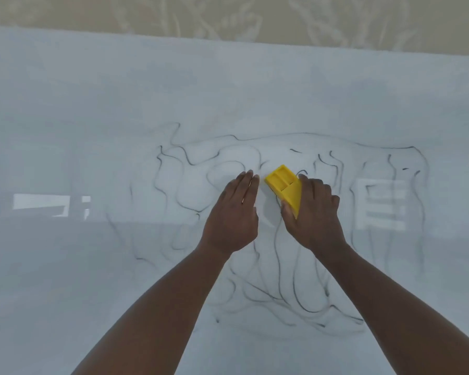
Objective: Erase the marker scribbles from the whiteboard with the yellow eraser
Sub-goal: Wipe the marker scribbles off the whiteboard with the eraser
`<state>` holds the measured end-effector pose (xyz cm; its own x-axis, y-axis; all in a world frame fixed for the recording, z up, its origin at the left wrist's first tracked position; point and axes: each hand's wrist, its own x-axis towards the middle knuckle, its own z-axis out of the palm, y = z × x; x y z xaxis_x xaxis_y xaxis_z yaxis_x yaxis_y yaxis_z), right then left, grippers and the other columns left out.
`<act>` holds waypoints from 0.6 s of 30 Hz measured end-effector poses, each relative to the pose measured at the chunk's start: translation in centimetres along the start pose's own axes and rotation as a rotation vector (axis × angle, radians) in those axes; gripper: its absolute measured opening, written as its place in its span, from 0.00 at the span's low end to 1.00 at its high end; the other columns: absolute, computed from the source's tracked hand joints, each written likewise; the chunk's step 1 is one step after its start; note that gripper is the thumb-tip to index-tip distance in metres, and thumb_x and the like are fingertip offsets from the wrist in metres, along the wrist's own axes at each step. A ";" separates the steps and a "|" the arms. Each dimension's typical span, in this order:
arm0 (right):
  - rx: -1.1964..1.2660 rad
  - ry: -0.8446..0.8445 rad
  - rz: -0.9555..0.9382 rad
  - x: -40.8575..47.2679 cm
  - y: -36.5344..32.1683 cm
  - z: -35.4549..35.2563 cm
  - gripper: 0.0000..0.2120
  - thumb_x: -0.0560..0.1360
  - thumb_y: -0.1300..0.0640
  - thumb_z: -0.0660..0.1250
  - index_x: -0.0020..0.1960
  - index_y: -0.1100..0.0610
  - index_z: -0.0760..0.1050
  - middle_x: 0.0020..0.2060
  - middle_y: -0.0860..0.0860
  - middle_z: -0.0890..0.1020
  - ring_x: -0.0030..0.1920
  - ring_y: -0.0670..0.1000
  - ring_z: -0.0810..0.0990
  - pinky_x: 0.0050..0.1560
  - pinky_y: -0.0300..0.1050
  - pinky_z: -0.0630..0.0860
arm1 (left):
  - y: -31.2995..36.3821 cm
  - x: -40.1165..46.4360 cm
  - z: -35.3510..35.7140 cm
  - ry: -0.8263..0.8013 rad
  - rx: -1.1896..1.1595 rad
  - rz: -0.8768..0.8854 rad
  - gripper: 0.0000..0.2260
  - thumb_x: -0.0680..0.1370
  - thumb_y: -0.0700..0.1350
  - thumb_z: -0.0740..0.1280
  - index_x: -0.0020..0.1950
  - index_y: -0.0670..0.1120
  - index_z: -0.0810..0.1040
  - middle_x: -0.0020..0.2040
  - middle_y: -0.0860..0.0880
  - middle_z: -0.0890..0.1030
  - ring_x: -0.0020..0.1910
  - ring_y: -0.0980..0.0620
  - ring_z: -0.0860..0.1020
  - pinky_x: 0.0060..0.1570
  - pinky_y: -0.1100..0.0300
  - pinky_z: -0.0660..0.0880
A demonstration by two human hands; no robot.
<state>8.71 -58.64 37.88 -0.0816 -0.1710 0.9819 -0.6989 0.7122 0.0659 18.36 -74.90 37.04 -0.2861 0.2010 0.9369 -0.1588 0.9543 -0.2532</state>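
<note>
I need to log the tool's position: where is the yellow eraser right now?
In the head view the yellow eraser is near the middle of the whiteboard, gripped by the right hand, just right of the flat left hand, among the marker scribbles.

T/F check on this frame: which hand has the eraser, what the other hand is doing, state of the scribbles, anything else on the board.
1. The right hand holds the yellow eraser. True.
2. The left hand grips a marker. False: it lies flat and open on the whiteboard, holding nothing.
3. The marker scribbles are fully erased. False: dark lines remain around and below both hands.
4. The eraser is to the right of the left hand. True.
5. A cloth lies on the board. False: none is visible.
</note>
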 end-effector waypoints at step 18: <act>0.136 0.267 0.284 9.9 -19.3 9.9 0.30 0.75 0.49 0.61 0.70 0.66 0.64 0.58 0.65 0.71 0.53 0.65 0.72 0.49 0.58 0.71 | -33.1 -11.1 -7.0 0.049 0.197 -0.170 0.30 0.82 0.51 0.52 0.81 0.38 0.57 0.81 0.40 0.59 0.82 0.44 0.56 0.80 0.46 0.56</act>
<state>14.36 -80.78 44.56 -0.1094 0.2149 0.9705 -0.7641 0.6063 -0.2204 33.39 -107.14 36.69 -0.1945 0.0564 0.9793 -0.3827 0.9149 -0.1287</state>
